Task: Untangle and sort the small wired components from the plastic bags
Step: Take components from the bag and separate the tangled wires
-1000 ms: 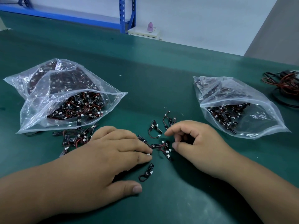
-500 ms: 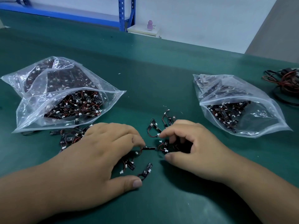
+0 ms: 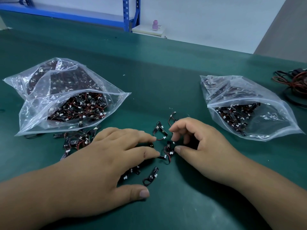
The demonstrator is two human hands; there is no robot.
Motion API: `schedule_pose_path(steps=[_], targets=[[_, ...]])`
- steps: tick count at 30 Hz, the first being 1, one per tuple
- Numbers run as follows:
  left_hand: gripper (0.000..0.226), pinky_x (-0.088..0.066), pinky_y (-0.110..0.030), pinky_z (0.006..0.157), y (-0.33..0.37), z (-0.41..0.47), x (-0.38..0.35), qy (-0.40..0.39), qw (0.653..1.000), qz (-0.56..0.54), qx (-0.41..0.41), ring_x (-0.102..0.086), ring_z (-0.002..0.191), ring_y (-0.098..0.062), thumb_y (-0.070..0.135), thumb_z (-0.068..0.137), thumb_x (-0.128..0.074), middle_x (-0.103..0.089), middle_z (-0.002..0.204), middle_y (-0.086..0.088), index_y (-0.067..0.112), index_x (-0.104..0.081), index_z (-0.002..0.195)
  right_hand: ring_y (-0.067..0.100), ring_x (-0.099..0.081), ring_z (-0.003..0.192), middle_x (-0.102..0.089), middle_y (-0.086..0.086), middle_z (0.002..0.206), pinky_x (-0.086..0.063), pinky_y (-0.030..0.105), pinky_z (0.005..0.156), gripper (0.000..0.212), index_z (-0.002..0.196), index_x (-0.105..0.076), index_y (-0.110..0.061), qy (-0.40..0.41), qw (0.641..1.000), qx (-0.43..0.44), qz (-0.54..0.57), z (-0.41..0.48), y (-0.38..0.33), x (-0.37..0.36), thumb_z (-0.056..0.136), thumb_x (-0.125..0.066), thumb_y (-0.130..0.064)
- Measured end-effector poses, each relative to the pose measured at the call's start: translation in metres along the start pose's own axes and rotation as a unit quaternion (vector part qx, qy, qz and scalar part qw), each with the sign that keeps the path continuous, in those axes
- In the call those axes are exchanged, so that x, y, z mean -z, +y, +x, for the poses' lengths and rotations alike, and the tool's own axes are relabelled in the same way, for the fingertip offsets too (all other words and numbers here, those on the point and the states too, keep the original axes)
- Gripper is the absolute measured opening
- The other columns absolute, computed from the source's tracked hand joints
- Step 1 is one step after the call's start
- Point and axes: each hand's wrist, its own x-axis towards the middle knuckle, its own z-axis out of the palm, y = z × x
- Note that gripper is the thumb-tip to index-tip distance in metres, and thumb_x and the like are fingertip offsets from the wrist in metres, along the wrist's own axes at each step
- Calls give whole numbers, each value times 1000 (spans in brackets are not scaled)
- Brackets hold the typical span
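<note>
Green tabletop (image 3: 166, 72): is carrying the whole scene, with a loose cluster (image 3: 167, 146) of small wired components (black strips, red and black leads, white connectors) sitting between two bare forearms.
Left grip (image 3: 108, 163): is lying released over the left side of the cluster, fingers spread and nearly straight. Two fingertips are touching black strips at its edge, and other pieces are showing from under the palm.
Right grip (image 3: 204, 146): is arching over the right side of the cluster with fingers curled, the thumb tip touching a white connector. Whether it is actually pinching a piece cannot be told.
Single component (image 3: 152, 175): is lying alone on the near side of the cluster, close to the left thumb.
Two further pieces (image 3: 159, 128): are lying just beyond the cluster.
Left bag (image 3: 119, 97): clear plastic, is gaping open well left of the cluster, heaped with components.
Spilled pile (image 3: 74, 140): is spreading from that bag's mouth toward the cluster, partly under the left hand.
Right bag (image 3: 282, 117): clear plastic, is lying well right of the cluster, holding a smaller heap.
Wire bundle (image 3: 295, 85): red and black, is coiling far right of the cluster, at the frame's edge.
Blue shelving (image 3: 126, 14): is standing far beyond the cluster, past the tabletop.
</note>
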Motion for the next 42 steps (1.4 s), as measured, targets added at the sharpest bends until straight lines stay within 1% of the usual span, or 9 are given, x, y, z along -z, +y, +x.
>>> schedule_pose_path(steps=[5, 8, 13, 20, 23, 27, 34, 39, 42], targets=[[54, -23, -37, 109, -1, 3, -2, -7, 999, 25, -43, -34, 139, -3, 73, 92, -39, -41, 144, 26, 42, -50, 135, 13, -55, 67, -62, -11, 78, -46, 24, 64, 37, 94, -60, -34, 23, 1000, -13, -8, 0, 1, -1, 78, -70, -2], [56, -23, -33, 108, -2, 3, -3, -2, 999, 32, -42, -39, 130, -4, 72, 93, -39, -44, 136, 25, 39, -50, 137, 12, -56, 70, -59, -12, 78, -44, 20, 61, 26, 84, -65, -30, 24, 998, -10, -49, 1, 0, -2, 75, -70, -6], [60, -22, -28, 104, -1, 2, -3, 16, 999, 38, -24, -40, 124, -6, 74, 91, -38, -46, 130, 22, 37, -49, 138, 9, -58, 84, -56, -13, 89, -47, 28, 73, 11, 80, -66, -32, -18, 997, -15, -70, 1, -5, 0, 69, -68, -31], [71, -21, -31, 107, 1, 1, -2, -3, 998, 56, -9, -37, 131, -9, 75, 92, -34, -42, 139, 17, 33, -39, 148, 5, -57, 90, -55, -19, 91, -40, 30, 85, 6, 73, -66, -30, -55, 996, -20, -64, 3, -6, 5, 71, -72, -32], [74, -19, -31, 108, 2, 2, -2, -10, 998, 57, -6, -34, 133, -9, 75, 92, -33, -39, 144, 16, 31, -33, 152, 7, -58, 92, -56, -17, 91, -42, 29, 88, 11, 73, -68, -27, -78, 995, -21, -55, 5, -6, 8, 75, -79, -24], [75, -16, -30, 110, 1, 0, -2, -15, 999, 48, 1, -30, 137, -9, 76, 92, -32, -34, 150, 17, 34, -29, 153, 6, -58, 86, -58, -12, 90, -41, 16, 78, 21, 73, -70, -24, -89, 995, -28, -25, 7, -6, 13, 78, -78, -6], [75, -17, -27, 108, 2, -1, -1, -2, 999, 37, 34, -34, 135, -6, 83, 85, -37, -36, 146, 19, 39, -41, 144, 11, -56, 70, -61, -7, 80, -44, 18, 67, 40, 72, -68, -26, 30, 998, -36, 35, 5, 0, 10, 75, -66, 15], [73, -20, -30, 107, 6, 0, 4, -7, 999, 27, 40, -37, 133, -3, 85, 83, -38, -41, 140, 23, 40, -46, 140, 11, -53, 67, -56, -15, 81, -40, 13, 63, 36, 77, -66, -27, 55, 998, -30, -6, 4, 2, 4, 74, -71, 8], [70, -30, -35, 96, 12, 7, 9, 4, 997, 76, 15, -60, 117, -18, 68, 74, -70, -61, 128, 9, 25, -64, 128, 11, -55, 66, -60, -11, 83, -42, 14, 63, 35, 77, -67, -31, 69, 997, -31, -14, 4, 2, 2, 78, -73, 4]])
